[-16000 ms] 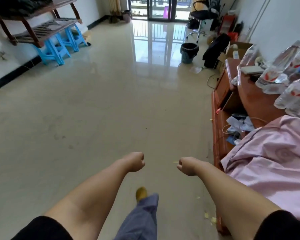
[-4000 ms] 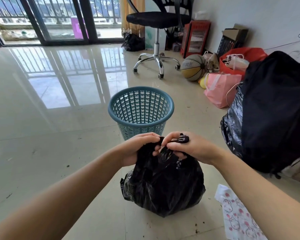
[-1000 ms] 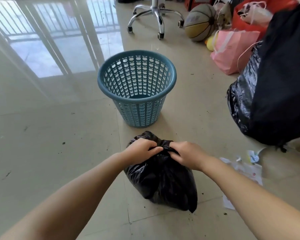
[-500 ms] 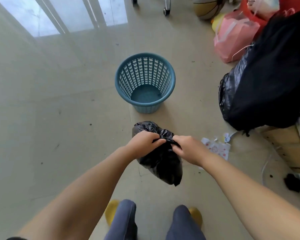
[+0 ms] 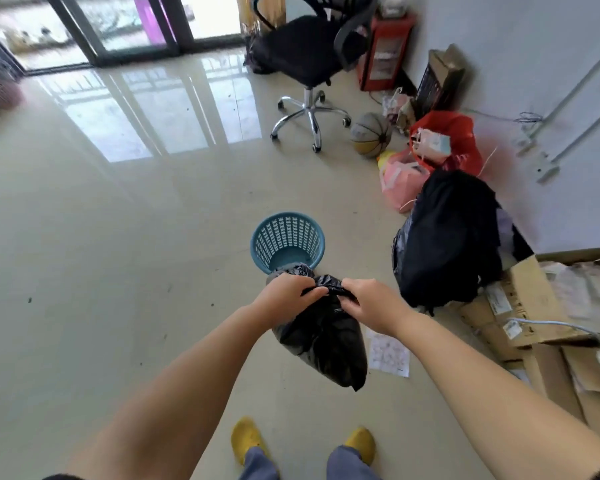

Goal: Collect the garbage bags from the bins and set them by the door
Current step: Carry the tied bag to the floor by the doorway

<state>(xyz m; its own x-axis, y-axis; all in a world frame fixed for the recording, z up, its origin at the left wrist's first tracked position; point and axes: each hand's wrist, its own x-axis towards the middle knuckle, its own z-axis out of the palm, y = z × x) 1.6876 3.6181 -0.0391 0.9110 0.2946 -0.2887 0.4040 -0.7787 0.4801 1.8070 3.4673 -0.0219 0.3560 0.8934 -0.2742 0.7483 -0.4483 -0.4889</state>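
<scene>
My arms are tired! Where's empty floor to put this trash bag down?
Bare floor lies left of the blue bin, toward the glass doors. The right is crowded: black bag pile, cardboard boxes, paper sheet.

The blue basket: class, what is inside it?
The blue basket shows only its bare perforated wall; the black garbage bag, gripped outside it, covers its near rim and bottom.
</scene>
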